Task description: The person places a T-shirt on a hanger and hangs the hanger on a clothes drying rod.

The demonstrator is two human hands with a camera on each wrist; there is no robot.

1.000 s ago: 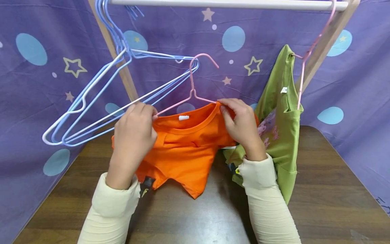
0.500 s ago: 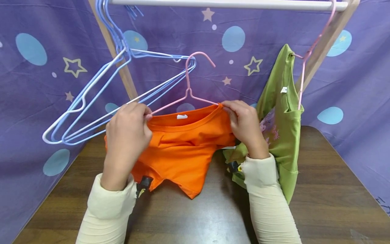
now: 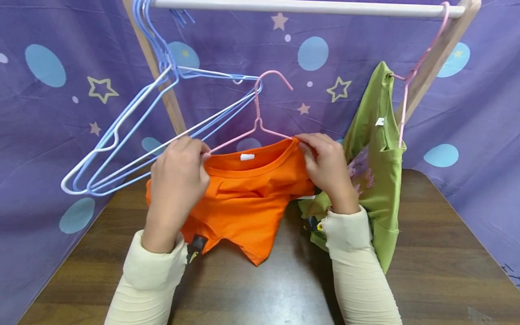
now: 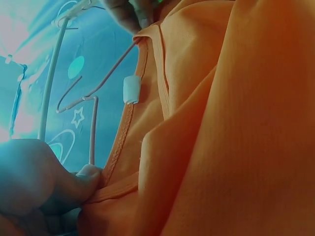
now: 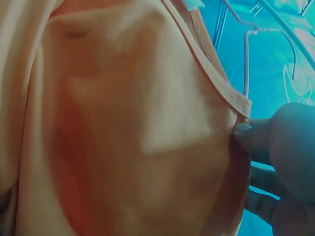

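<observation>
An orange T-shirt (image 3: 243,198) hangs in front of me on a pink hanger (image 3: 257,108), whose arms pass into the neck opening. My left hand (image 3: 176,185) pinches the shirt's left shoulder at the collar, over the hanger arm. At the other shoulder, my right hand (image 3: 327,167) pinches the cloth between thumb and fingers. The hanger's hook points up, apart from the rail. A white label (image 4: 131,89) shows inside the collar in the left wrist view. In the right wrist view the shirt front (image 5: 138,123) fills most of the picture.
A white rail (image 3: 308,6) on wooden posts crosses the top. Several blue and white hangers (image 3: 122,131) hang from it at left. A green garment (image 3: 382,180) hangs at right on another pink hanger (image 3: 418,67). Below lies a brown wooden table (image 3: 438,253).
The shirt and both hands shift slightly left, then the left hand returns a little to the right. Both hands keep their pinch at the shoulders. The view tilts slightly.
</observation>
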